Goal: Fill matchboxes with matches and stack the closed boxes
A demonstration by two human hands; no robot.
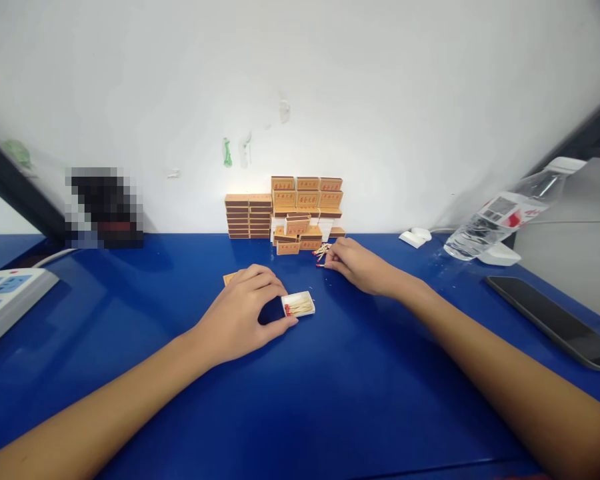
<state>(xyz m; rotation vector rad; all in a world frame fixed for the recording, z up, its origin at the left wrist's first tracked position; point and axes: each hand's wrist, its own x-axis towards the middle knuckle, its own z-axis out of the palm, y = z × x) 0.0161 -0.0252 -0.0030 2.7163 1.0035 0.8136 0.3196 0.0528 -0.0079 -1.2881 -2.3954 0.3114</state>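
My left hand point(247, 310) rests on the blue table, its thumb and fingertips holding the left end of a white matchbox tray point(307, 298). Inside the tray lie several matches point(300, 307), their red heads toward that hand. Partly covered by the same hand is an orange matchbox piece point(227, 278). To the right and farther back, my right hand point(353, 261) pinches a match point(321, 265) whose red head points left. Just behind its fingertips is a small heap of loose matches point(322, 251).
Stacked matchboxes point(307, 200) stand against the white wall, with another neat stack point(249, 217) on their left. A power strip point(15, 303) lies at the left. At the right are a tilted water bottle point(505, 213), a white earphone case point(415, 237) and a phone point(555, 323).
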